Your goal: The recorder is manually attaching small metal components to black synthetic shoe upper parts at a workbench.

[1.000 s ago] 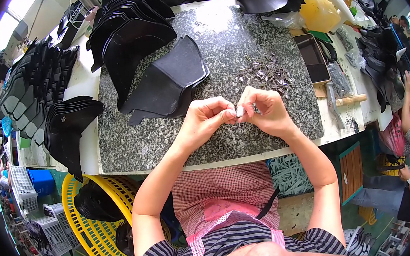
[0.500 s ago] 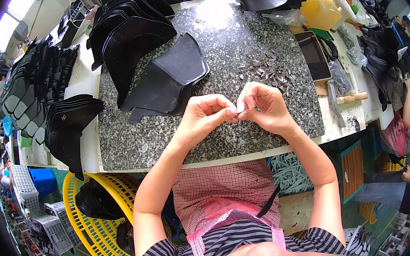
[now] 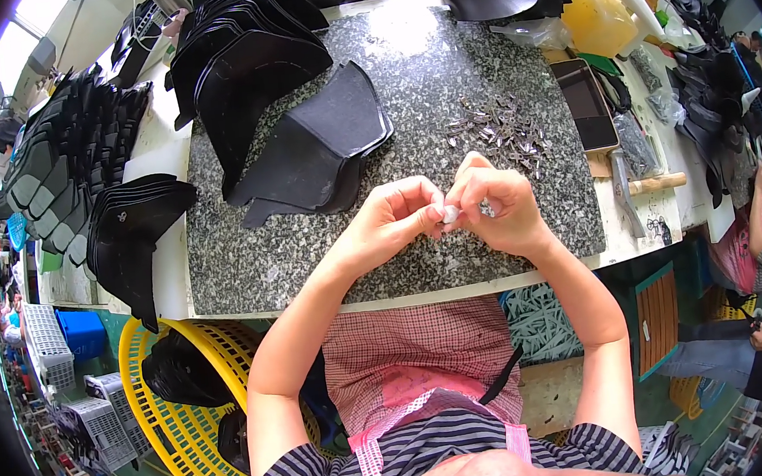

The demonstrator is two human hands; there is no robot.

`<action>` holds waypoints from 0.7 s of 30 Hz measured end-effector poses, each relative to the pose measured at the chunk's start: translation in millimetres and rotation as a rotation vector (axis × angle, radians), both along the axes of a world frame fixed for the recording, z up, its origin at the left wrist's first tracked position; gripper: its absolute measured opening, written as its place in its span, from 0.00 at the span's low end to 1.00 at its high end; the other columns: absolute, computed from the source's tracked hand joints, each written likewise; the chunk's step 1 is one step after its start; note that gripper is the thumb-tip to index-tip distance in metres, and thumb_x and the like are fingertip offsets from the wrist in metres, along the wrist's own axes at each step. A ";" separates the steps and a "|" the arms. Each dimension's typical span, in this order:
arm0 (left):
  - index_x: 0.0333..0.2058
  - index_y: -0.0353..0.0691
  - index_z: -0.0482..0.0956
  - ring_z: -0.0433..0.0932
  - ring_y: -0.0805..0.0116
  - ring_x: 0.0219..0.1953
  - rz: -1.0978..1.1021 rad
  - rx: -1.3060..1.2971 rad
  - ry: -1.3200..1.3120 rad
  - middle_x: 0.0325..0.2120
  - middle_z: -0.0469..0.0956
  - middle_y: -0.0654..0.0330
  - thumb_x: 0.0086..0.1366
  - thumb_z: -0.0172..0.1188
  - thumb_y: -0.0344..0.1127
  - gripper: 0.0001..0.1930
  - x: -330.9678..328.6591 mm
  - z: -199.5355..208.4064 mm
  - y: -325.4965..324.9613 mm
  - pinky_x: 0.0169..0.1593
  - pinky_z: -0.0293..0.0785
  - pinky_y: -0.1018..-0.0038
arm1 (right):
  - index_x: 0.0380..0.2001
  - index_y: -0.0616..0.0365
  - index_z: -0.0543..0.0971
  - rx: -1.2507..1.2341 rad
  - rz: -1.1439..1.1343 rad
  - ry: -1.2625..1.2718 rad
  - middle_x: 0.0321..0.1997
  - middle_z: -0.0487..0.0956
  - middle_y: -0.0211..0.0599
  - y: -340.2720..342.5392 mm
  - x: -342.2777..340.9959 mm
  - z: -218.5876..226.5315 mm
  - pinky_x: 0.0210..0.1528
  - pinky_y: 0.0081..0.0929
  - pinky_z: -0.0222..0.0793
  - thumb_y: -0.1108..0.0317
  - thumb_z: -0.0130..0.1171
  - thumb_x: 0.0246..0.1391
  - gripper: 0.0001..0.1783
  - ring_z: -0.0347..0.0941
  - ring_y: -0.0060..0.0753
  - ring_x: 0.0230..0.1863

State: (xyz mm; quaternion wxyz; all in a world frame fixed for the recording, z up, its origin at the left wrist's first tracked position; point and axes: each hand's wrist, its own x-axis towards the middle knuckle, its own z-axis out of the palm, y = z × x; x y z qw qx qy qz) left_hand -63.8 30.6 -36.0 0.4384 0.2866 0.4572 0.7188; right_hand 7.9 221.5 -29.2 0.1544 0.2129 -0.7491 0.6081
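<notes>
My left hand (image 3: pixel 394 222) and my right hand (image 3: pixel 501 206) meet over the near part of the speckled stone slab (image 3: pixel 310 259). Thumb and fingers of both are pinched together, tip to tip. Something small and pale shows between the fingertips, mostly hidden by them; I cannot make out its kind. Just beyond my right hand lies a loose scatter of small shiny metal pieces (image 3: pixel 501 127). To the left of my left hand, black leather-like cut panels (image 3: pixel 316 139) lie flat, partly overlapping.
Stacked black panels (image 3: pixel 259 66) stand at the slab's far left, with more black pieces (image 3: pixel 135 207) beside it. On the right are a hammer (image 3: pixel 656 183), a dark tray (image 3: pixel 582 99) and a yellow container (image 3: pixel 597 20). A yellow basket (image 3: pixel 170 433) stands below left.
My right hand's fingers have shifted and curled in more, and the small pale thing at the fingertips shows more. My left hand stays nearly in place. The panels and metal pieces lie as before.
</notes>
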 end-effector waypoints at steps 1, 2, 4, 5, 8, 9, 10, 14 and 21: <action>0.41 0.33 0.78 0.75 0.80 0.36 0.090 0.019 0.049 0.35 0.79 0.65 0.71 0.56 0.34 0.09 2.0 2.8 1.7 0.44 0.74 0.79 | 0.21 0.54 0.73 0.029 -0.048 0.028 0.28 0.82 0.25 0.8 -0.4 0.0 0.45 0.26 0.67 0.85 0.63 0.41 0.13 0.73 0.26 0.36; 0.43 0.32 0.78 0.76 0.80 0.37 0.114 -0.032 0.060 0.36 0.79 0.64 0.71 0.56 0.32 0.09 2.8 7.8 1.8 0.44 0.75 0.80 | 0.21 0.54 0.73 0.028 -0.048 0.028 0.28 0.82 0.25 0.7 -0.8 0.1 0.45 0.26 0.67 0.85 0.63 0.41 0.13 0.73 0.26 0.36; 0.43 0.32 0.77 0.76 0.80 0.37 0.104 -0.052 0.148 0.36 0.79 0.64 0.71 0.56 0.31 0.09 -0.7 1.6 -1.9 0.44 0.75 0.80 | 0.21 0.55 0.73 0.049 -0.102 0.037 0.29 0.83 0.25 -0.9 -1.0 1.2 0.44 0.26 0.67 0.84 0.66 0.41 0.13 0.72 0.27 0.35; 0.44 0.31 0.77 0.76 0.80 0.37 0.093 -0.073 0.236 0.36 0.79 0.64 0.71 0.56 0.30 0.09 -1.9 -1.5 -3.4 0.44 0.75 0.80 | 0.21 0.55 0.73 0.059 -0.129 0.043 0.30 0.83 0.25 -1.4 -1.0 1.5 0.43 0.26 0.68 0.84 0.67 0.40 0.14 0.71 0.27 0.35; 0.43 0.31 0.77 0.76 0.80 0.37 0.154 -0.053 0.265 0.35 0.79 0.64 0.70 0.56 0.29 0.08 -1.1 -5.0 -1.7 0.42 0.76 0.81 | 0.22 0.55 0.71 0.087 -0.129 0.034 0.30 0.82 0.27 -1.0 -1.2 -0.2 0.42 0.27 0.68 0.84 0.68 0.40 0.15 0.72 0.28 0.35; 0.43 0.31 0.77 0.76 0.80 0.37 0.154 -0.053 0.266 0.35 0.79 0.64 0.70 0.56 0.29 0.08 -0.3 -5.8 -0.7 0.42 0.76 0.81 | 0.22 0.55 0.71 0.087 -0.128 0.035 0.30 0.82 0.27 -1.8 -0.9 -1.1 0.42 0.27 0.68 0.84 0.68 0.40 0.15 0.72 0.28 0.35; 0.43 0.31 0.77 0.77 0.80 0.37 0.188 -0.048 0.268 0.35 0.79 0.64 0.70 0.57 0.28 0.07 0.8 -6.5 0.0 0.42 0.76 0.81 | 0.23 0.55 0.70 0.059 -0.139 0.039 0.29 0.82 0.28 -3.3 -0.1 -2.5 0.42 0.27 0.68 0.84 0.67 0.40 0.16 0.73 0.28 0.34; 0.40 0.30 0.77 0.77 0.78 0.38 0.262 -0.019 0.235 0.35 0.77 0.62 0.67 0.59 0.26 0.06 4.9 -1.1 1.8 0.44 0.76 0.80 | 0.23 0.55 0.69 0.046 -0.156 0.091 0.28 0.81 0.30 -3.7 1.6 -3.9 0.41 0.27 0.68 0.86 0.67 0.40 0.17 0.74 0.29 0.32; 0.34 0.32 0.81 0.78 0.76 0.37 0.332 -0.056 0.228 0.32 0.82 0.61 0.63 0.63 0.25 0.03 -0.2 3.4 -6.3 0.44 0.76 0.78 | 0.23 0.56 0.67 -0.122 -0.114 0.033 0.30 0.80 0.34 -13.5 0.5 -9.0 0.37 0.24 0.70 0.86 0.66 0.41 0.18 0.75 0.28 0.33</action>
